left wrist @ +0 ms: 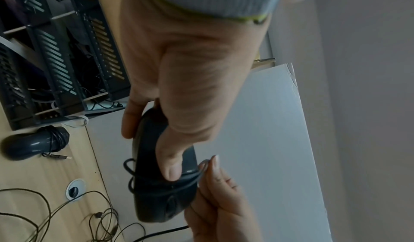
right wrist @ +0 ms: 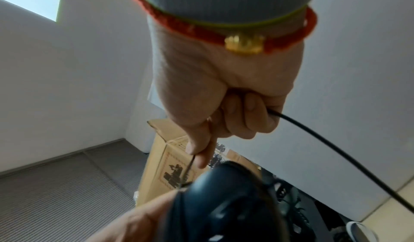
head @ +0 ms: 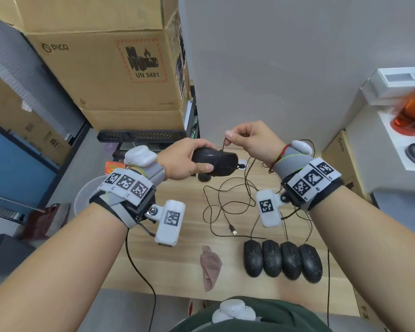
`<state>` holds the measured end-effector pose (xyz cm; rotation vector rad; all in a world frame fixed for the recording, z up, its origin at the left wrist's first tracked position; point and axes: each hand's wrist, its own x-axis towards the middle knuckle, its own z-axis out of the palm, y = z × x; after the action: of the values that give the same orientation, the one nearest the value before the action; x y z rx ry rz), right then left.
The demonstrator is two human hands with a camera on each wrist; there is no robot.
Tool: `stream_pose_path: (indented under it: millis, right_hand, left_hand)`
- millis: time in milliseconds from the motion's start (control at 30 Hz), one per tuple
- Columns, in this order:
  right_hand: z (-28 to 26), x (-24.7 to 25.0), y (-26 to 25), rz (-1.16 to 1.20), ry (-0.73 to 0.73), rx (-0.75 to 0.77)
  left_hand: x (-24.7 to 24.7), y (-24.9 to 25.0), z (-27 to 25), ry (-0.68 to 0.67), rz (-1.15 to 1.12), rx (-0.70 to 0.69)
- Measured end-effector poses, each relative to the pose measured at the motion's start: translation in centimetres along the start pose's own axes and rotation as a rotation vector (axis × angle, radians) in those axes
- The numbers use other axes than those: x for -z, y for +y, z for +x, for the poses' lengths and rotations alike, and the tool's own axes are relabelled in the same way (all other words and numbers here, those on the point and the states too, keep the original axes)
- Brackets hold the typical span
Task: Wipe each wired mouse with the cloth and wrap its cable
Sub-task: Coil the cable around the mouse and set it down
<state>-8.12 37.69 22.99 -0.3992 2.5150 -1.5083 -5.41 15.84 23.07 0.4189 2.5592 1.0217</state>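
Head view: left hand (head: 185,159) grips mouse (head: 216,161), hiding its rear; right hand (head: 252,140) pinches cable (head: 223,146).

4 mice (head: 282,260) in a row on the table (head: 168,264) — cloth (head: 210,267) to their left.

Stacked cardboard boxes (head: 120,68) at far left; black rack (head: 141,136) below them.

Grey wrist straps (head: 295,161) with black-and-white square markers, red bracelet (right wrist: 201,31), bare forearms
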Motion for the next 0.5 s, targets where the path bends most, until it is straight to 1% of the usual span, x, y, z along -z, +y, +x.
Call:
stream_pose_path:
  millis: [133,200,267,333,400,433,500]
  right_hand:
    - [0.1,-0.4,2.0,0.12,-0.021,-0.092]
    - [0.0,-0.8,2.7,0.153,-0.045,-0.128]
    - [-0.4,-1.3,3.0,0.164,-0.055,-0.165]
    - [-0.8,-1.9,3.4,0.227,-0.074,-0.189]
    - [-1.2,-2.6,3.5,0.239,-0.139,-0.173]
    - [-1.5,-2.8,3.2,0.208,-0.174,-0.155]
    - [-2.0,-3.0,2.2,0.124,-0.211,-0.113]
  left_hand:
    - [0.4,0.4,-0.5,-0.051,-0.112,-0.063]
    - [0.6,0.4,-0.5,-0.042,-0.169,-0.09]
    - [0.6,0.6,-0.6,-0.004,-0.289,-0.104]
    - [0.5,0.7,-0.3,0.055,-0.45,-0.107]
    - [0.4,0.8,0.1,0.165,-0.587,-0.095]
    - [0.5,0.7,0.4,0.237,-0.613,-0.076]
    - [0.7,0.2,0.9,0.366,-0.508,-0.023]
